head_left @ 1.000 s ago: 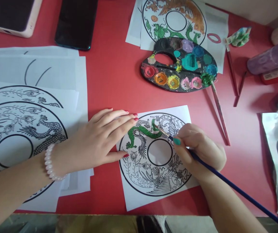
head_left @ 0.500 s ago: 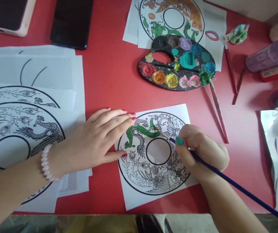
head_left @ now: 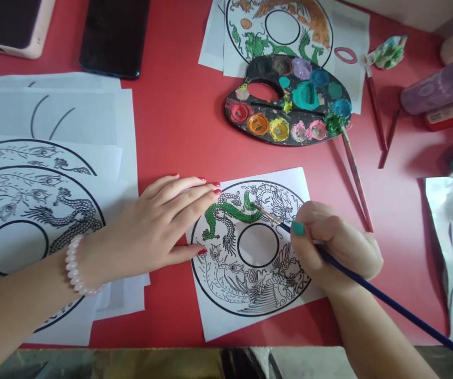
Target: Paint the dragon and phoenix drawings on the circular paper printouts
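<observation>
In my right hand (head_left: 335,245) is a thin paintbrush (head_left: 384,295) with a long blue handle, pinched near its metal collar. Its bristles touch the green-painted body of a dragon on a white sheet (head_left: 218,323) printed with a round dragon-and-phoenix drawing. Only part of that dragon is green; the phoenix below is bare line art. My left hand (head_left: 173,221), with a pale bead bracelet (head_left: 74,266) at the wrist, lies flat, fingers outstretched, its fingertips on the sheet's left edge.
Beyond the sheet lies a black paint palette (head_left: 262,131), a second brush (head_left: 356,181) leaning on its green well. Printed sheets (head_left: 126,121) are piled at left, below two phones (head_left: 114,37). A partly coloured drawing (head_left: 234,60), more brushes (head_left: 376,116) and bottles (head_left: 435,89) sit farther back.
My right hand has shifted slightly to the right with the paintbrush, whose tip stays on the green dragon. My left hand keeps its place on the sheet.
</observation>
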Available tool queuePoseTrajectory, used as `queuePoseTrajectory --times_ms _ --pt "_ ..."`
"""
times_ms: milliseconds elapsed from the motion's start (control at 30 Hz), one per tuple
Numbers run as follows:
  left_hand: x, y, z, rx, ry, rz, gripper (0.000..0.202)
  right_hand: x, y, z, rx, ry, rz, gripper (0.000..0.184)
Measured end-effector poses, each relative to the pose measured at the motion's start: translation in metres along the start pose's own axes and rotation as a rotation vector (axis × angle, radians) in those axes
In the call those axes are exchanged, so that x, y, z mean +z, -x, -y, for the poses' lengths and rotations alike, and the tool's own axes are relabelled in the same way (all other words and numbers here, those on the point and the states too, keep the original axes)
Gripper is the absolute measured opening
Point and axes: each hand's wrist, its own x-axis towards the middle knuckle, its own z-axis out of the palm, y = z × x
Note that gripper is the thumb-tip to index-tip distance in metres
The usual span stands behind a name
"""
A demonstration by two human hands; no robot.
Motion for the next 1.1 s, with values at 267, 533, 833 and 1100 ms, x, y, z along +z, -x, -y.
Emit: queuePoseTrajectory --times_ms 267,533,833,1100 --pt "-0.0003 -0.0007 -0.0002 -0.008 0.002 0.001 0.072 -0.0013 0.0015 0.0042 0.030 0.075 -0.036 0.038" --pt "-0.0015 -0.0008 0.0002 0.008 -0.029 0.006 0.069 -0.0020 0.0008 0.0027 0.020 0.084 -0.016 0.038" --pt "-0.0004 0.0000 0.0005 -0.008 -0.003 0.014 0.070 -0.0031 0.0037 0.0017 0.035 0.036 -0.009 0.037" --pt "-0.0006 -0.0005 0.0006 -0.010 0.016 0.014 0.073 -0.0046 0.0027 0.0030 0.023 0.002 0.010 0.036"
